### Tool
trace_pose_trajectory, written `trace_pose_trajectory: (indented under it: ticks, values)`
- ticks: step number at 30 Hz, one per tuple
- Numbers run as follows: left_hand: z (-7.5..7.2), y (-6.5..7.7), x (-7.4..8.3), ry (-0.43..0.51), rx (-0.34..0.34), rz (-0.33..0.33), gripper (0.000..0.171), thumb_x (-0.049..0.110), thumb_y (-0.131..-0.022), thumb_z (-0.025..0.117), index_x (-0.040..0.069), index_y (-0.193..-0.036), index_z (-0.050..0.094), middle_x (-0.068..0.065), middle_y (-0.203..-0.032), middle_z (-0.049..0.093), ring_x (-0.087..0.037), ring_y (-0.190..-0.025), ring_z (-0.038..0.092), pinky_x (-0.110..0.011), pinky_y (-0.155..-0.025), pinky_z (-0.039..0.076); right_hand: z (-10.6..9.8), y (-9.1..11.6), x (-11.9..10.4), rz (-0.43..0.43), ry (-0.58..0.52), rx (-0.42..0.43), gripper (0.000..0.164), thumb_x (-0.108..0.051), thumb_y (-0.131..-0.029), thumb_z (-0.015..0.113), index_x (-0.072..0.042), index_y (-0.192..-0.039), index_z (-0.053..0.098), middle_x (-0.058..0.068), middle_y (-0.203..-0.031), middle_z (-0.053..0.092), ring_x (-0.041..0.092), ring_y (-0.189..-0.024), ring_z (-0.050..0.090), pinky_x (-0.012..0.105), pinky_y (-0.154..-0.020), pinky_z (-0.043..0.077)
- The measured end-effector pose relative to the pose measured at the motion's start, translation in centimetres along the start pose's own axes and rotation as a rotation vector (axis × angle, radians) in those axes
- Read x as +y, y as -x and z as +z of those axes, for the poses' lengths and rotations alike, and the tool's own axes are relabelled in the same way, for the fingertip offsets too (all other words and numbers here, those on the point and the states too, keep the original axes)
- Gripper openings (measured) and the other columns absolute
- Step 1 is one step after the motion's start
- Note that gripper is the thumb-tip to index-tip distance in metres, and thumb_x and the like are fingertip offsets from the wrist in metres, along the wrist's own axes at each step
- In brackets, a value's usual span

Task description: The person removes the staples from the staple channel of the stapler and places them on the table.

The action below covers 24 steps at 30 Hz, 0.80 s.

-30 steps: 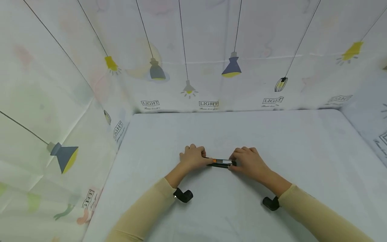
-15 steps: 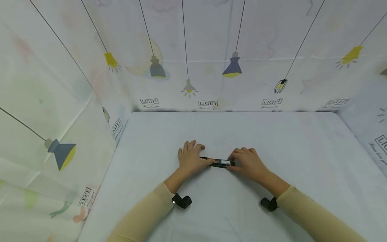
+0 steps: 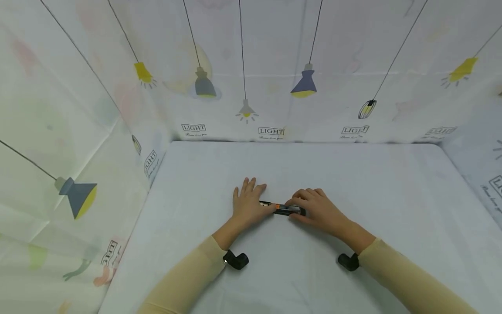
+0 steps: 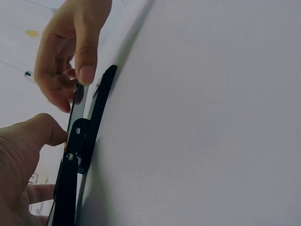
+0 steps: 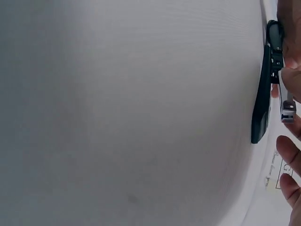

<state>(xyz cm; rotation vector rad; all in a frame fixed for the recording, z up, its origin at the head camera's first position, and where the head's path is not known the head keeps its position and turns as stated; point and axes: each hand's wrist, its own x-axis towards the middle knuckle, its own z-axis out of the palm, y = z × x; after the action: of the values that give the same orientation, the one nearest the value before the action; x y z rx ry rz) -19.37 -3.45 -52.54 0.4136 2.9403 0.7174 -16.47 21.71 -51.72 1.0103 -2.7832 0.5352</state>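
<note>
A black stapler [image 3: 289, 209] with an orange patch and a metal staple channel [image 5: 286, 96] lies across the white table. In the left wrist view, a gap shows between the channel and the dark base [image 4: 102, 99]. My left hand [image 3: 249, 206] holds the stapler's left end, thumb against its near side and the other fingers spread beyond it. Over the right half, the thumb and fingers of my right hand [image 3: 318, 208] pinch the upper part. My fingers cover some of the stapler in the head view.
White cloth covers the table [image 3: 353, 174]. Behind it and to the sides hang white curtains [image 3: 270, 52] printed with lamps. A black wrist camera [image 3: 236, 260] sits by the left cuff, another camera [image 3: 348, 262] by the right.
My right hand has slid left along the stapler. The fingers of my left hand have straightened and spread. In the head view, the gap between the stapler's parts looks narrower.
</note>
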Motion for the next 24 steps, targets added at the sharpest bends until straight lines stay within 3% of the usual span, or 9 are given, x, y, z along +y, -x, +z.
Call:
trace_pose_trajectory:
  ticks: [4,9,16,20,24]
  values:
    - [0.1,0.2,-0.1,0.030,0.055,0.024,0.049,0.057,-0.085,0.071,0.019,-0.116,0.067,-0.014,-0.160,0.044,-0.035,-0.157,0.027,-0.063,-0.122,0.022,0.3,-0.6,0.2,-0.058,0.016,0.019,0.024,-0.034,-0.093,0.079,-0.030,-0.115,0.073,-0.006,-0.114,0.065,0.018,-0.104,0.060,0.048,-0.096,0.044]
    - [0.2,0.3,-0.2,0.053,0.085,0.046,0.036,0.054,-0.085,0.073,0.021,-0.085,0.061,-0.016,-0.156,0.049,-0.038,-0.154,0.031,-0.061,-0.120,0.028,0.3,-1.0,0.4,-0.079,0.029,0.038,0.018,-0.029,-0.089,0.083,-0.029,-0.105,0.075,-0.006,-0.109,0.066,0.019,-0.101,0.061,0.049,-0.092,0.045]
    - [0.3,0.3,-0.3,0.039,0.071,0.032,0.037,0.056,-0.086,0.073,0.021,-0.084,0.060,-0.013,-0.158,0.047,-0.034,-0.156,0.030,-0.059,-0.120,0.029,-0.6,-2.1,0.1,-0.127,0.068,-0.062,0.011,-0.028,-0.095,0.076,-0.029,-0.104,0.071,-0.008,-0.102,0.064,0.016,-0.096,0.059,0.044,-0.091,0.046]
    - [0.5,0.3,-0.5,0.062,0.101,0.040,0.035,0.054,-0.085,0.074,0.021,-0.084,0.060,-0.011,-0.151,0.054,-0.031,-0.148,0.041,-0.056,-0.115,0.036,-1.0,-3.2,-0.1,-0.204,0.102,-0.120,0.007,-0.027,-0.097,0.071,-0.029,-0.100,0.066,-0.010,-0.095,0.059,0.012,-0.085,0.055,0.036,-0.083,0.046]
    - [0.7,0.5,-0.7,0.091,0.139,0.060,0.035,0.053,-0.084,0.075,0.021,-0.084,0.061,-0.008,-0.138,0.059,-0.029,-0.137,0.049,-0.054,-0.111,0.040,-1.3,-3.9,0.1,-0.251,0.061,-0.112,0.009,-0.022,-0.096,0.071,-0.025,-0.096,0.063,-0.011,-0.089,0.056,0.008,-0.080,0.051,0.031,-0.075,0.043]
